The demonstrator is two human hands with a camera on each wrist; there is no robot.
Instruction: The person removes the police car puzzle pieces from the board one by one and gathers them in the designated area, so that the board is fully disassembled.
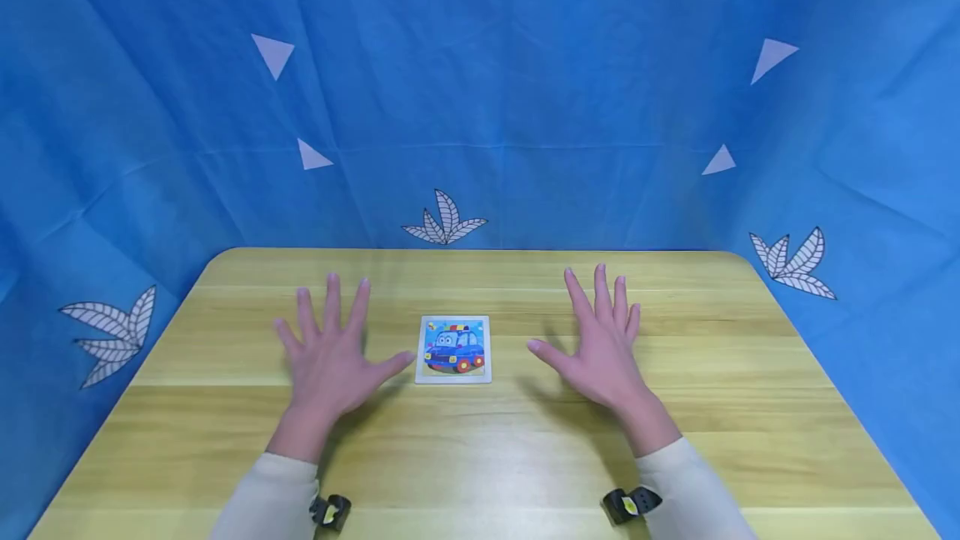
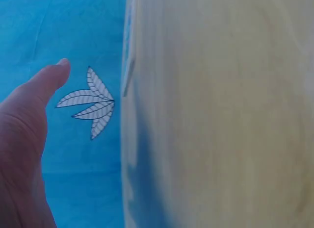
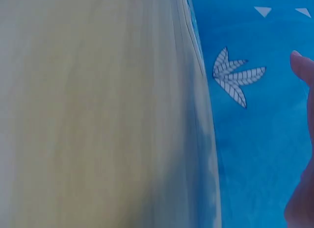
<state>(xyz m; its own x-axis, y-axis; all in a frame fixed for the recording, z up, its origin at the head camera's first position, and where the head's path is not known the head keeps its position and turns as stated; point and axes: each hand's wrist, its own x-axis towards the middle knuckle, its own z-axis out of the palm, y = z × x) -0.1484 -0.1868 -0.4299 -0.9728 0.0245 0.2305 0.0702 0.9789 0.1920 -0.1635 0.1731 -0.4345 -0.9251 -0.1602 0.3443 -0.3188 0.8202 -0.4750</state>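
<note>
A small square picture puzzle [image 1: 453, 349] with a white frame lies flat on the wooden table, showing a blue cartoon car with red wheels. To its left is my left hand [image 1: 333, 365], fingers spread, the thumb tip right by the frame's left edge in the head view. My right hand [image 1: 603, 357] is spread out on the other side, farther from the puzzle, thumb pointing toward it. Both hands cast shadows on the wood and hold nothing. In the left wrist view the thumb [image 2: 44, 83] shows against the blue cloth; the right wrist view catches part of the right thumb [image 3: 303, 71].
The wooden table [image 1: 480, 473] has rounded far corners. Blue cloth [image 1: 525, 90] printed with white leaves and triangles hangs behind it and along both sides. A dark strap with a small device [image 1: 330, 512] sits at the left wrist, another strapped device [image 1: 630, 505] at the right.
</note>
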